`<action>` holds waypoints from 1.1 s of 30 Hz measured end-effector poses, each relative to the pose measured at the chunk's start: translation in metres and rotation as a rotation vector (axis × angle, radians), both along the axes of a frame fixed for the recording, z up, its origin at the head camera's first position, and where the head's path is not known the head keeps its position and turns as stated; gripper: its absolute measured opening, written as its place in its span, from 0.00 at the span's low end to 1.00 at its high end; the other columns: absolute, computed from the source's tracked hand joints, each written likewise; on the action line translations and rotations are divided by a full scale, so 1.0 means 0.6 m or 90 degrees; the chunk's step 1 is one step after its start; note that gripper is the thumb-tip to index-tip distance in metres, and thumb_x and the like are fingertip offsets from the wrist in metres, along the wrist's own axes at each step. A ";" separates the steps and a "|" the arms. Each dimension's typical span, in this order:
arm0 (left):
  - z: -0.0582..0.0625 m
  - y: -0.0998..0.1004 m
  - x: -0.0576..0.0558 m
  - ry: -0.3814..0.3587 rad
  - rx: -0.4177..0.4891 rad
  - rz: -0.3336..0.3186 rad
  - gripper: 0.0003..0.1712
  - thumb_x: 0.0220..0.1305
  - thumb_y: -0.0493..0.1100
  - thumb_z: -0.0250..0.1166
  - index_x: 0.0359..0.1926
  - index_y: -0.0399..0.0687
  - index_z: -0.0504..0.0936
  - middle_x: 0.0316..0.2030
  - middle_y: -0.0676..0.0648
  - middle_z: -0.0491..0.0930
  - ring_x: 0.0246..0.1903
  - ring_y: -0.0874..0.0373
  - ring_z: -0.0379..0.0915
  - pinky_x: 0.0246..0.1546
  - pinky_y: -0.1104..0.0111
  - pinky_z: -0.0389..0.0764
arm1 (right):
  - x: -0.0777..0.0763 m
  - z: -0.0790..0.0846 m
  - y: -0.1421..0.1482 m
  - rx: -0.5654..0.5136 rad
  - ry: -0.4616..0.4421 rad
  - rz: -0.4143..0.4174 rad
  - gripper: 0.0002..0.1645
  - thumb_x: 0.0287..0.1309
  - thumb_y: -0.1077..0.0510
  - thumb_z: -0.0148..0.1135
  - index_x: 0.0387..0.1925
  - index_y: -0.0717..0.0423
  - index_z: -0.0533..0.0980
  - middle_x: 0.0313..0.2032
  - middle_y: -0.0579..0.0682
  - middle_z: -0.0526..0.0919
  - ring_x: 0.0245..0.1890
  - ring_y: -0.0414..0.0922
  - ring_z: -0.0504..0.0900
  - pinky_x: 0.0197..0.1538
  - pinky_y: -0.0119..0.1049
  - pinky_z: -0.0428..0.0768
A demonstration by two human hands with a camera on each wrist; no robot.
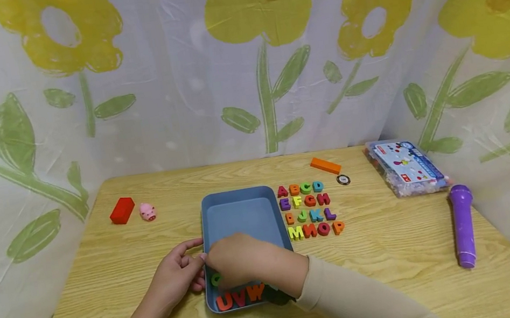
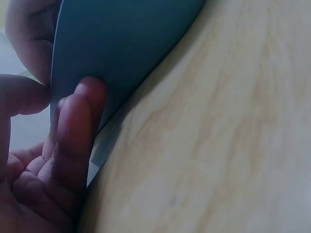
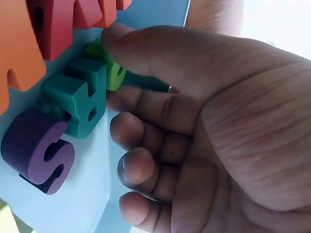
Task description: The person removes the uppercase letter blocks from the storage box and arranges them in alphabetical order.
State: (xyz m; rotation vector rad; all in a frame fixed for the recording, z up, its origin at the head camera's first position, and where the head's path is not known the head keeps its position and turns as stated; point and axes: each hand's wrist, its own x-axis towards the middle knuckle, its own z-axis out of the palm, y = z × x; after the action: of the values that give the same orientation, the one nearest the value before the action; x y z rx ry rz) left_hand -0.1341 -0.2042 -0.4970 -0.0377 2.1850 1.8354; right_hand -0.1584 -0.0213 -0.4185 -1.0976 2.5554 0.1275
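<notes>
A grey-blue tray (image 1: 242,216) lies on the wooden table. At its left rim my left hand (image 1: 177,272) holds on, thumb on the edge and fingers (image 2: 73,141) against the outer wall. My right hand (image 1: 244,258) reaches into the tray's near part. Its thumb and index finger pinch a green letter (image 3: 115,73), partly covered by the thumb. Beside it in the right wrist view stand a teal R (image 3: 80,99) and a purple S (image 3: 41,150). Along the tray's near edge are an orange U (image 1: 224,302), a red V (image 1: 239,298) and an orange W (image 1: 256,292).
Right of the tray, colourful letters (image 1: 307,202) stand in rows. Behind them are an orange block (image 1: 325,165) and a round chip (image 1: 343,179). Farther right lie a bagged pack (image 1: 405,168) and a purple microphone (image 1: 463,227). At left are a red block (image 1: 122,210) and a pink pig (image 1: 147,211).
</notes>
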 end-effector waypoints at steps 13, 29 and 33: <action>0.002 -0.004 0.011 -0.007 -0.005 0.004 0.32 0.81 0.42 0.64 0.79 0.38 0.68 0.26 0.47 0.81 0.22 0.58 0.81 0.27 0.66 0.87 | 0.008 -0.005 -0.007 0.012 0.016 0.000 0.10 0.67 0.51 0.76 0.48 0.42 0.86 0.43 0.41 0.87 0.36 0.39 0.78 0.44 0.39 0.84; 0.005 0.000 0.008 -0.012 -0.012 0.014 0.31 0.81 0.45 0.65 0.78 0.41 0.70 0.28 0.47 0.82 0.25 0.56 0.81 0.29 0.66 0.88 | -0.008 0.032 0.046 -0.078 -0.043 -0.047 0.07 0.69 0.49 0.74 0.40 0.44 0.84 0.39 0.41 0.83 0.34 0.39 0.78 0.36 0.34 0.78; 0.007 0.003 0.002 -0.016 -0.020 0.021 0.31 0.81 0.45 0.65 0.77 0.41 0.71 0.28 0.47 0.83 0.25 0.57 0.81 0.29 0.66 0.88 | -0.019 0.061 0.108 -0.121 -0.022 -0.081 0.13 0.70 0.46 0.75 0.49 0.45 0.88 0.50 0.44 0.88 0.42 0.40 0.84 0.47 0.38 0.86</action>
State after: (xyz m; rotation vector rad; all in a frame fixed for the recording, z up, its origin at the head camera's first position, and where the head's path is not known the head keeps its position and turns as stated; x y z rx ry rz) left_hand -0.1332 -0.2025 -0.4925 -0.1026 2.2082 1.8083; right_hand -0.1697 0.0433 -0.3821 -0.9882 2.6407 -0.1691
